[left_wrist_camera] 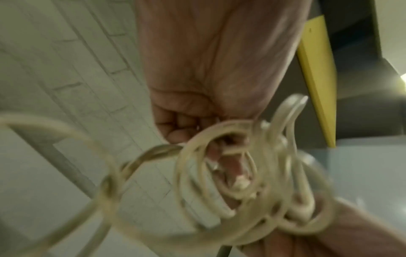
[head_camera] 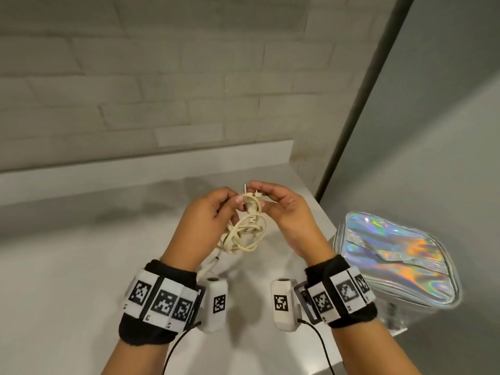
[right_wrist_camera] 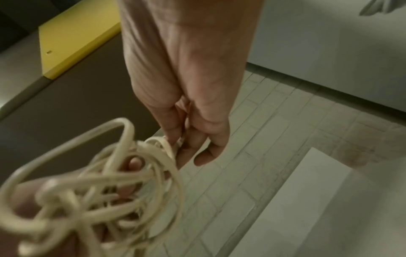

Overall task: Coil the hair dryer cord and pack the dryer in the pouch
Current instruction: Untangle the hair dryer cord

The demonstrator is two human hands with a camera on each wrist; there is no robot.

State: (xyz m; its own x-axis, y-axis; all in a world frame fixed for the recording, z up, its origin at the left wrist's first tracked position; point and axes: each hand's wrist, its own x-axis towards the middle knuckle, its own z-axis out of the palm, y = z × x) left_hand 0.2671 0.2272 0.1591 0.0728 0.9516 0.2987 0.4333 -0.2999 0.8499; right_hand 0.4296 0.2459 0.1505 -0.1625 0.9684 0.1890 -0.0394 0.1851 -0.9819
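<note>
A cream hair dryer cord hangs in loose, tangled loops between both hands, above the white counter. My left hand grips the loops near their top, fingers curled round them. My right hand pinches the plug, whose metal prongs point up. In the left wrist view the cord loops blur in front of the curled fingers. The right wrist view shows fingertips pinching the plug end above the cord. One cord strand runs down behind my left wrist. The dryer body is hidden. An iridescent silver pouch lies at the right.
A pale brick wall and a low white ledge stand behind the counter. A dark vertical frame and a grey panel close off the right side. A yellow board shows in the wrist views.
</note>
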